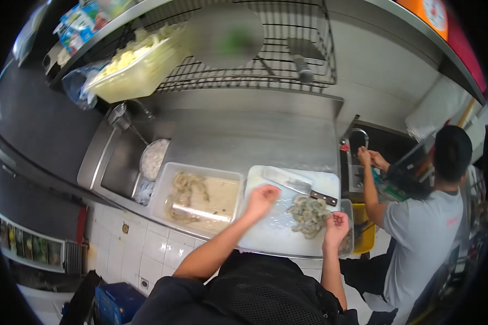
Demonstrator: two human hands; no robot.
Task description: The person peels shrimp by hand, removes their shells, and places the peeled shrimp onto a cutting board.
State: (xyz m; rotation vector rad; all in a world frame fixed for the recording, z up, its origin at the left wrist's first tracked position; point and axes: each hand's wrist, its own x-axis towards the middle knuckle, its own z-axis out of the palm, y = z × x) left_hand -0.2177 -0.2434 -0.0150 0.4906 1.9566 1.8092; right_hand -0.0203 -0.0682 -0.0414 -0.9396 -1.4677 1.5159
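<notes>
shrimp pile (308, 215) on white cutting board (268, 235), right of centre in frame. right hand (336, 227) at pile's right edge, fingers drawn close together, tips just beside shrimp; cannot tell if anything held. left hand (262, 200) over board's left part, apart from pile, fingers curled narrow; grip unclear. knife (293, 181) just above pile, handle pointing right. tub (206, 169) left of board, more shrimp inside.

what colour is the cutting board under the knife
The board is white, best seen in the head view.
</notes>
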